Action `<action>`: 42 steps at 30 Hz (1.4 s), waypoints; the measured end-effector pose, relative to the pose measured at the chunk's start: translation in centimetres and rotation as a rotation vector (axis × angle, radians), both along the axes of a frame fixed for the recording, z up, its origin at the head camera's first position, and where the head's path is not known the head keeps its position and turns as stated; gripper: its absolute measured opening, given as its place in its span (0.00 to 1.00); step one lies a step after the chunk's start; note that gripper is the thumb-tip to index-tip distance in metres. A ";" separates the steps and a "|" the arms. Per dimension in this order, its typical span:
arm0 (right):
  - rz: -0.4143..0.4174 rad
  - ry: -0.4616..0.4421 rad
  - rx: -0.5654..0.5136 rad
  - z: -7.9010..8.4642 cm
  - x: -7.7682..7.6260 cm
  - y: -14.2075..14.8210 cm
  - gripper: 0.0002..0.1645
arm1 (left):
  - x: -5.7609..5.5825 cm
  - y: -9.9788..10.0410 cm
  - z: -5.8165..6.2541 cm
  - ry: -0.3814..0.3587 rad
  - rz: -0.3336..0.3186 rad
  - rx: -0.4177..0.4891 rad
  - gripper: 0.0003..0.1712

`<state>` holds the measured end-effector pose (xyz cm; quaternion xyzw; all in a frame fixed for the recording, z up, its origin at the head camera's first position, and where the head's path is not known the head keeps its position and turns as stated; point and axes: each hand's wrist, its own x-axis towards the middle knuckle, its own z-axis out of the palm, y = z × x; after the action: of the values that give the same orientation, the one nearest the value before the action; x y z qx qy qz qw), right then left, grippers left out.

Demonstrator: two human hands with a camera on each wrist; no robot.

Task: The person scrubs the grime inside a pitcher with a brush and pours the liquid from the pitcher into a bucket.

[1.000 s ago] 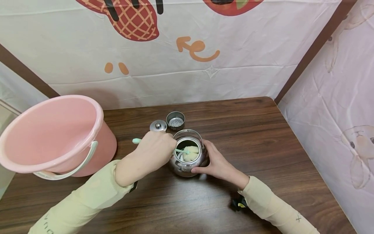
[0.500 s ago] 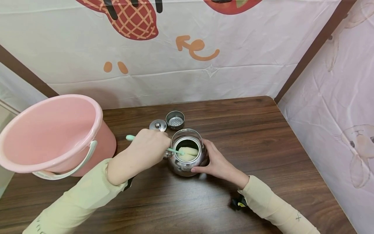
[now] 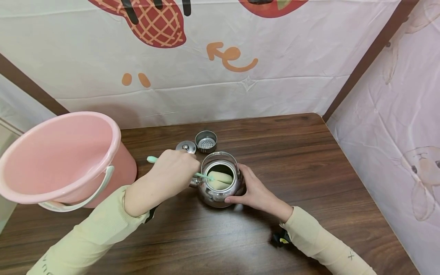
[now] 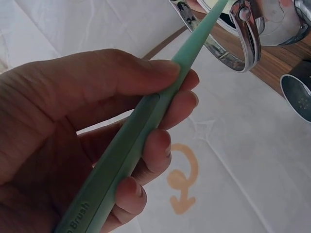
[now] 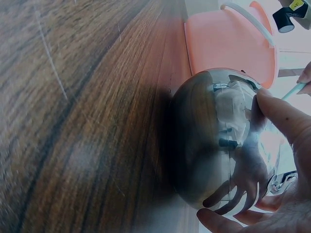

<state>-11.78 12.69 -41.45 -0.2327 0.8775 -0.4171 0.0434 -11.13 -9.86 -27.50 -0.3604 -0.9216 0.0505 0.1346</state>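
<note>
My left hand (image 3: pixel 173 168) grips the mint-green handle of a sponge brush (image 4: pixel 131 145), thumb on one side and fingers curled round the other. Its pale yellow sponge head (image 3: pixel 220 178) sits inside the round mouth of a shiny steel teapot (image 3: pixel 215 198). The teapot stands upright on the table with its wire handle raised and its spout pointing left, partly behind my left hand. My right hand (image 3: pixel 256 191) holds the pot's right side, thumb at the front. In the right wrist view its fingers spread round the teapot (image 5: pixel 209 141).
Behind the teapot lie a small steel lid (image 3: pixel 186 146) and a perforated steel strainer (image 3: pixel 206 142). A large pink bucket (image 3: pixel 127 164) with a white handle stands at the left of the wooden table (image 3: pixel 292 152). A printed cloth (image 3: pixel 275 95) hangs behind.
My left hand has shifted left and slightly back with the brush, and the sponge head has turned inside the teapot, showing its split. The right hand and teapot stay in place.
</note>
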 end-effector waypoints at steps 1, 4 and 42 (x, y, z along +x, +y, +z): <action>0.000 0.000 0.000 0.0 0.0 0.0 0.56 | 0.0 0.0 0.0 -0.003 -0.002 0.005 0.18; 0.001 0.002 -0.001 0.0 0.0 0.0 0.56 | 0.0 0.1 -0.1 -0.010 -0.012 0.016 0.19; -0.001 -0.002 0.013 0.0 -0.1 0.0 0.56 | -0.7 0.9 -1.2 0.059 -0.027 0.043 0.14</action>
<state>-11.85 12.67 -41.48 -0.2314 0.8803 -0.4117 0.0456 -11.87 -8.95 -28.69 -0.3683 -0.9132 0.0397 0.1702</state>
